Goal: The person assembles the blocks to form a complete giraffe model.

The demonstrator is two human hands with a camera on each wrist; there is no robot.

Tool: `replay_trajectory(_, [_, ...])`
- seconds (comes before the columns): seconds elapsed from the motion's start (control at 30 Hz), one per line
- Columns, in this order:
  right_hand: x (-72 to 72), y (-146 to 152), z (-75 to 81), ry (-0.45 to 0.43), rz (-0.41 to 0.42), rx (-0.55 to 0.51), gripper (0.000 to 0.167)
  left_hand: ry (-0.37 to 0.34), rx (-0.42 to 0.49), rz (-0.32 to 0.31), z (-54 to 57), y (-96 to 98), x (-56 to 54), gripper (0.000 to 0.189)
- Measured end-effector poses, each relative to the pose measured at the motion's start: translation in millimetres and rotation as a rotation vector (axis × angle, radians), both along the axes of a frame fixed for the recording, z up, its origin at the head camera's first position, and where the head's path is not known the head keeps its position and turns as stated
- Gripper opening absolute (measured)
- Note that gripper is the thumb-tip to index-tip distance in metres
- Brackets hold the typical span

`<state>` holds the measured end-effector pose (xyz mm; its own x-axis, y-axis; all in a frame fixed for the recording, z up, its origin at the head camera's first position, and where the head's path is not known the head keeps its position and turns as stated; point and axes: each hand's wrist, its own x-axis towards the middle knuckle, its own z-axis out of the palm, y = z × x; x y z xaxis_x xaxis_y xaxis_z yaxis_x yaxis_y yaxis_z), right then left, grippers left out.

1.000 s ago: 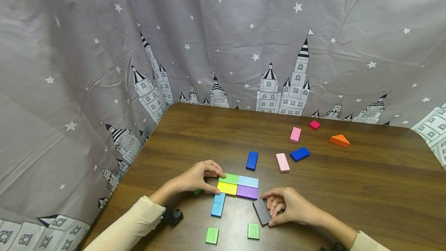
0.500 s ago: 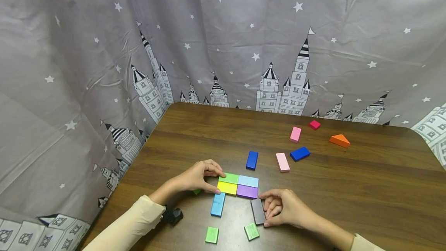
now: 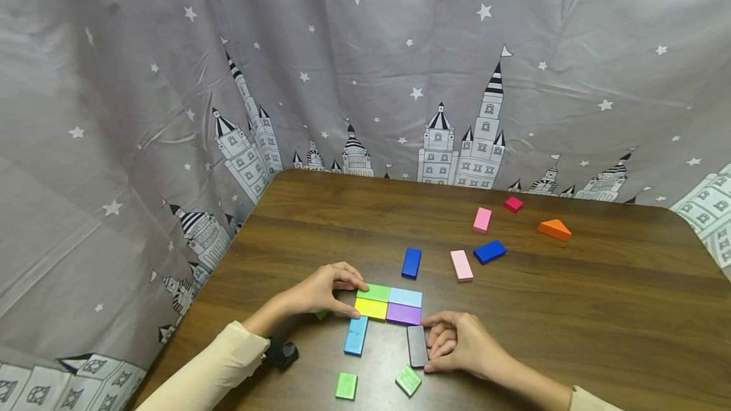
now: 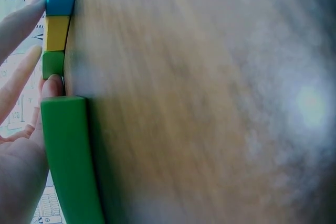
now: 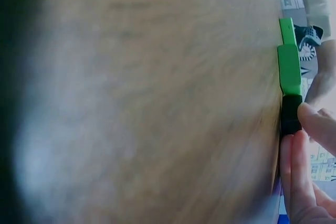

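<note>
In the head view my right hand pinches a grey rectangular block between thumb and index finger, one at each end. It stands just below a purple block, with a green square block beside its near end. My left hand touches the left end of a tight group with its thumb and fingers. A green block, a yellow block, a light blue block and the purple one form that group. Under the yellow one lies a blue block.
Another green square block lies nearer me. A green block sits by my left wrist, mostly hidden in the head view. Farther off are dark blue blocks, pink blocks, a red block and an orange triangular block.
My right hand has shifted left with the grey block, which has turned more upright in view. The green square beside it has moved and rotated. My left hand has stayed in place.
</note>
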<state>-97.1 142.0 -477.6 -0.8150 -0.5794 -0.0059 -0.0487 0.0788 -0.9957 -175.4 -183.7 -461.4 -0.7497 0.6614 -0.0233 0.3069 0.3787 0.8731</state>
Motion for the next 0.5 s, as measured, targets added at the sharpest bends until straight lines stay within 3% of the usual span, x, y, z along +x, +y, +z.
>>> replay_trajectory(0.5, [3.9,-9.7,2.7,0.012,-0.055,0.016,0.057,0.001,-0.008,0.007,-0.4,0.1,-0.4,0.039])
